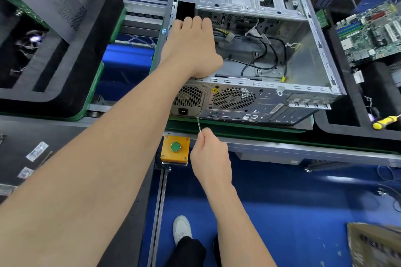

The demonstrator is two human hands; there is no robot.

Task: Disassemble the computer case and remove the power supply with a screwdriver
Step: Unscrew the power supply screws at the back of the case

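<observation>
A: Where is the power supply (187, 102) to be found?
B: It is seated in the lower-left corner of the computer case (271, 54), just left of the frame's centre, with its vent grille and mains socket shown through the rear panel. The case is laid on its side on the table (249, 129) with the side panel off, so that the inside can be reached from above

A: Why is the left hand (191, 50) placed inside the case?
B: It is laid over the top of the unit, seemingly so that the unit is steadied and kept from shifting once its fixing is loosened. Its fingers are bent out of sight past the knuckles, so whether the unit is gripped cannot be told

A: And the right hand (209, 154)?
B: The screwdriver (199, 124) is held in it, with the fingers closed round the hidden handle. The tip is set at the lower-right corner of the supply's rear plate, where a mounting screw would be expected. The screw itself is too small to be made out

A: Is anything else to be noted?
B: A yellow-handled screwdriver (385, 121) is seen at the right edge, and a motherboard (373, 32) at the upper right, both well apart from the work
</observation>
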